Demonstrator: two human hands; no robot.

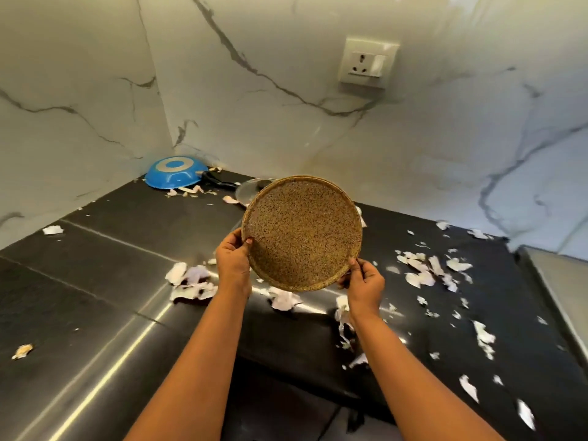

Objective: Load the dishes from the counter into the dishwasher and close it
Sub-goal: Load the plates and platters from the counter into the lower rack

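We hold the speckled brown plate (302,233) lifted clear of the dark surface (95,265), our left hand (232,259) gripping its left rim, thumb on the face, and our right hand (366,283) pinching the lower right rim; we judge the two-sided grip steadies it for the carry to the dishwasher, which is out of view. Round, it has no long axis: it stands tilted, face toward us, top rim leaning toward the wall (286,90).
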